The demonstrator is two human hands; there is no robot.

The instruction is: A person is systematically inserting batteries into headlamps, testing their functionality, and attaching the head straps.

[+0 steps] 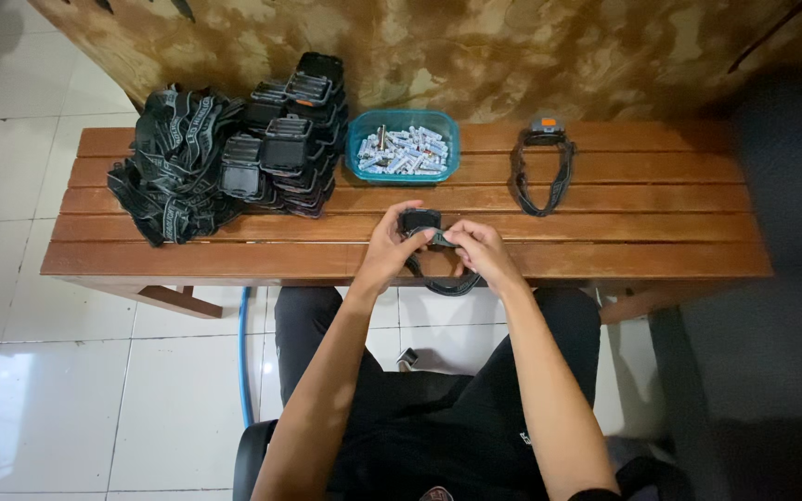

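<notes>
Both my hands meet over the near edge of a wooden slatted table (661,232). My left hand (385,252) grips a small black headlamp (420,221) from the left. On the same lamp, my right hand (481,250) pinches the right side. Its dark strap (446,284) loops down below my fingers. Straight beyond my hands stands a teal tub (356,148) filled with several small batteries (403,150).
A pile of black headlamps (294,139) with tangled straps (174,162) covers the table's left end. One headlamp with an orange top (543,162) lies alone right of the tub. White floor tiles (58,371) lie below; a patterned wall (512,56) backs the table.
</notes>
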